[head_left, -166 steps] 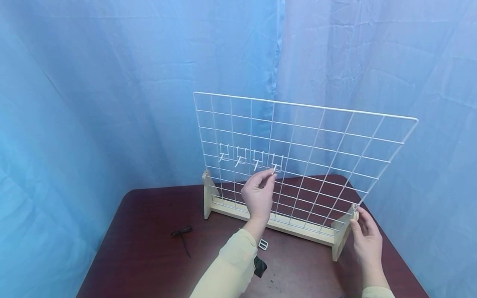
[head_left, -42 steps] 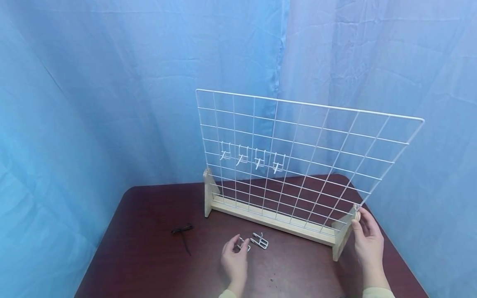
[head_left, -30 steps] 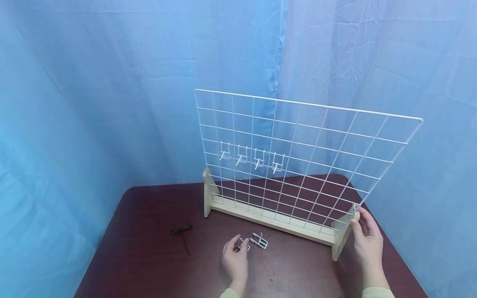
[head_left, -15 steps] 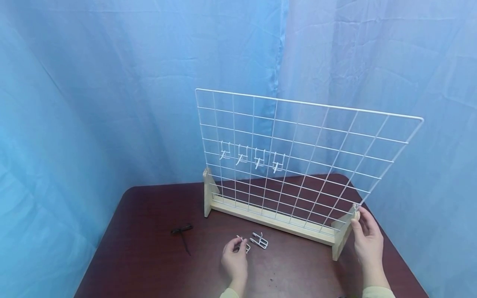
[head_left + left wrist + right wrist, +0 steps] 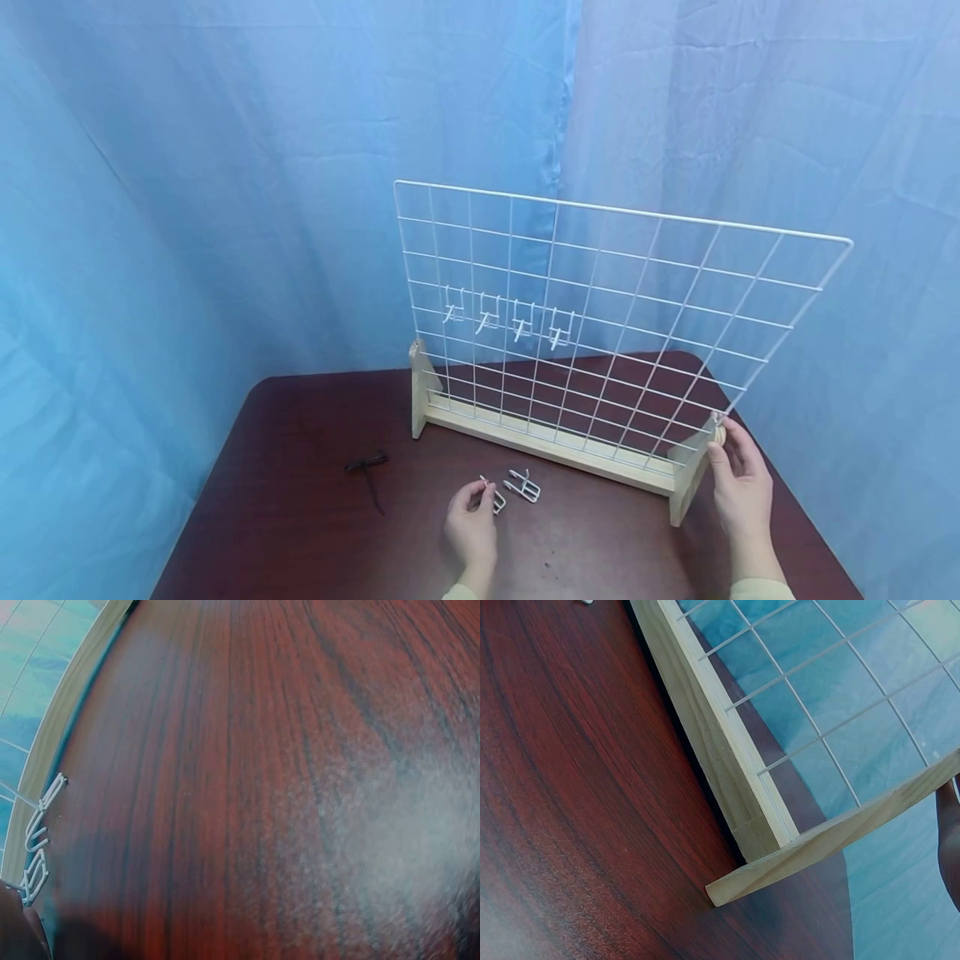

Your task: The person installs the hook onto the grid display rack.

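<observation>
In the head view my left hand [image 5: 472, 529] pinches a white wire hook [image 5: 498, 502] between thumb and fingers, low over the table. A second loose hook [image 5: 524, 486] lies just to its right. My right hand [image 5: 742, 492] grips the upper end of the wooden side support [image 5: 686, 492], which carries a white wire grid panel [image 5: 622, 212]. Several white hooks hang in a row on the grid, the rightmost hook [image 5: 558, 337] near its middle. The left wrist view catches the pinched hook [image 5: 35, 877] at its left edge. In the right wrist view, my right hand [image 5: 949, 847] is mostly cut off.
A thin black tie-like piece [image 5: 365, 463] lies on the dark red table [image 5: 300, 533], left of my left hand. The stand's wooden base bar [image 5: 555, 452] runs across behind the loose hook. Blue curtains [image 5: 225, 208] surround the table at the back and sides.
My left hand has come down from the rightmost hung hook to the table and taken a loose hook. Over the last second that hook has turned slightly in its fingers. My right hand stays put.
</observation>
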Demonstrator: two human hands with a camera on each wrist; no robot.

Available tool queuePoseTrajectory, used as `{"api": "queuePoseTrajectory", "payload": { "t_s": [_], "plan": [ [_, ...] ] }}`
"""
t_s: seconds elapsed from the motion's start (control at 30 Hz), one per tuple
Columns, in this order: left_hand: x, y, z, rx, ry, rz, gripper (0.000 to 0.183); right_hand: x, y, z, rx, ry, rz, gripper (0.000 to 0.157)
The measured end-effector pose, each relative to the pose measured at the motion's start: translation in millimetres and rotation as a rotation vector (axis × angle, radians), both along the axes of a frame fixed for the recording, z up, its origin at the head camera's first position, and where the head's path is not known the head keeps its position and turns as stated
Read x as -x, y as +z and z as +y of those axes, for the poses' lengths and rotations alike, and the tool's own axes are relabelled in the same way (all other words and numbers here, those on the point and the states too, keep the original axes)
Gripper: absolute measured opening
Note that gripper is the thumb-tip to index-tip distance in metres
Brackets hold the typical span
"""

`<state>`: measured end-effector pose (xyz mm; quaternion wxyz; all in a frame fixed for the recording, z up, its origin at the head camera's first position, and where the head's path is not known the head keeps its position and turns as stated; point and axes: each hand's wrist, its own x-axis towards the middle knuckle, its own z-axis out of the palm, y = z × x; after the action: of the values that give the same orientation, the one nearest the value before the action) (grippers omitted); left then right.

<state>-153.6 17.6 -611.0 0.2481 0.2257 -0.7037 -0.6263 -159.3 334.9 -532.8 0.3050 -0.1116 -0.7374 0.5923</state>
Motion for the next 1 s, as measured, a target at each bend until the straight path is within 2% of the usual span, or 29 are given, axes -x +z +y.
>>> {"api": "queuePoseTrajectory", "payload": {
  "t_s": [0.23,0.63,1.0],
  "plan": [
    [-1.3,-1.4,-0.7,0.031,-0.008,0.007,0.012,1.5,-1.2,0.4,0.042,0.005,0.003,0.043],
    [-0.8,0.7,1.6,0.04,-0.003,0.073,0.014,0.4,-1.2,0.5,-0.027,-0.011,-0.014,0.042],
    [3.3,3.2,0.2,0.034,0.019,0.143,0.015,0.1,-2.9,1.3,-0.009,0.004,0.008,0.042]
  ]
}}
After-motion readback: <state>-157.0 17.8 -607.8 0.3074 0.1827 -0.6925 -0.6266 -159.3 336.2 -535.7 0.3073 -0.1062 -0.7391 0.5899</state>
